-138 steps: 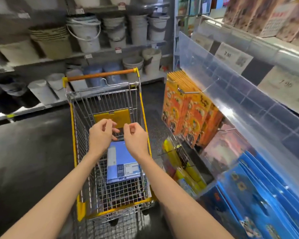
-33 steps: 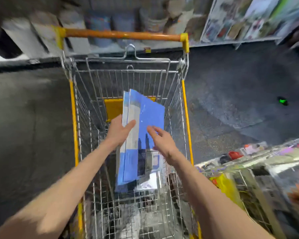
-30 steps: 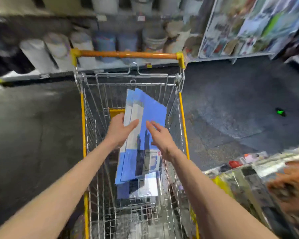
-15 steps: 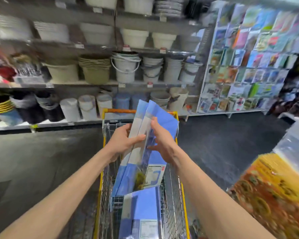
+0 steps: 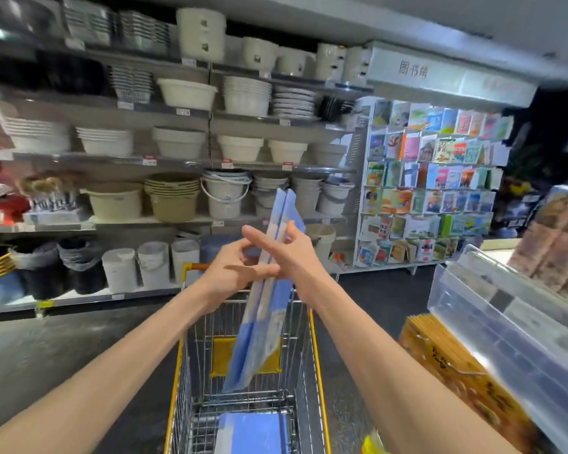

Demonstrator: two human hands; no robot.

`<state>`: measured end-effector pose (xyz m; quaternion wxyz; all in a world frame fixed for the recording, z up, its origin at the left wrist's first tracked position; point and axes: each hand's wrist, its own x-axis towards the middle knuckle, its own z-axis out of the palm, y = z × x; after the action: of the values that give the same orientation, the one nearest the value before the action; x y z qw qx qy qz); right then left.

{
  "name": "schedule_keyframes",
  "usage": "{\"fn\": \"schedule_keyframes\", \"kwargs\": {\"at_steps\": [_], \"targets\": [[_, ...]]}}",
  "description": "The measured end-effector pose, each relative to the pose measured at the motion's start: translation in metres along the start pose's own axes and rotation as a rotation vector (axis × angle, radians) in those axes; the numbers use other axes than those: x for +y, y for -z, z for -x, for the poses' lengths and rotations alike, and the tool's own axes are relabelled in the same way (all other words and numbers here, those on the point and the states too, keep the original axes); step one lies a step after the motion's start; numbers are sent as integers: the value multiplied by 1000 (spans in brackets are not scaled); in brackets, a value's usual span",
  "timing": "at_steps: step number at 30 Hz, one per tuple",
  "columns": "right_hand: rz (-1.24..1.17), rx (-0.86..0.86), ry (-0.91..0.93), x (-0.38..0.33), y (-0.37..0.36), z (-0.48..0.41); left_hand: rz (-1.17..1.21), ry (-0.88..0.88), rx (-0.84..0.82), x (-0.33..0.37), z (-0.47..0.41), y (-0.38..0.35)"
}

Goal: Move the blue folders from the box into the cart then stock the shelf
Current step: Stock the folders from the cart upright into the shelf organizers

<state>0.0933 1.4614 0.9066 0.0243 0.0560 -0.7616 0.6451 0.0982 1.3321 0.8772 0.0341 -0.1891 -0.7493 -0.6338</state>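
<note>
Both hands hold a thin stack of blue folders (image 5: pixel 265 326) upright and edge-on above the yellow wire cart (image 5: pixel 316 352). My left hand (image 5: pixel 233 273) pinches the stack from the left with curled fingers. My right hand (image 5: pixel 289 253) grips it from the right, thumb and fingers wrapped round its edge. More blue folders (image 5: pixel 253 432) lie flat on the cart's floor, partly cut off by the frame's bottom edge.
Shelves of white and beige buckets and basins (image 5: pixel 177 198) fill the wall beyond the cart. A rack of colourful cards (image 5: pixel 430 185) stands at the right. A clear-fronted shelf (image 5: pixel 505 335) with orange packs (image 5: pixel 453 365) is near right. The floor (image 5: pixel 63 348) is dark.
The stack came up out of the cart and turned upright, edge-on to me. My view tilted up from the cart basket to the shelves. Both hands kept hold of the stack.
</note>
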Motion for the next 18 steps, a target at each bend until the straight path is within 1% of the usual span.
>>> {"fn": "schedule_keyframes", "kwargs": {"at_steps": [2, 5, 6, 7, 9, 10, 12, 13, 14, 15, 16, 18], "targets": [[58, 128, 105, -25, 12, 3, 11, -41, -53, 31, -2, -5], [138, 290, 272, -65, 40, 16, 21, -102, -193, 79, -3, -10], [161, 333, 326, -78, 51, 23, 16, -119, -217, 94, -4, -11], [162, 371, 370, -90, 60, 26, -5, -128, -206, 106, -7, -11], [137, 423, 426, -109, 77, 33, -33, -168, -129, 127, -11, -14], [116, 435, 434, -120, 87, 38, -35, -205, -30, 135, -16, -17], [41, 421, 422, -139, 103, 50, -92, -272, 263, 140, -26, -18], [-2, 404, 415, -149, 113, 58, -148, -280, 394, 145, -31, -19], [-44, 384, 415, -157, 121, 65, -191, -252, 472, 148, -33, -19], [-74, 374, 421, -168, 132, 74, -198, -203, 495, 155, -35, -23], [-97, 360, 427, -176, 142, 83, -151, -139, 478, 161, -36, -25], [-138, 347, 464, -195, 163, 102, 120, -46, 344, 180, -38, -35]]}}
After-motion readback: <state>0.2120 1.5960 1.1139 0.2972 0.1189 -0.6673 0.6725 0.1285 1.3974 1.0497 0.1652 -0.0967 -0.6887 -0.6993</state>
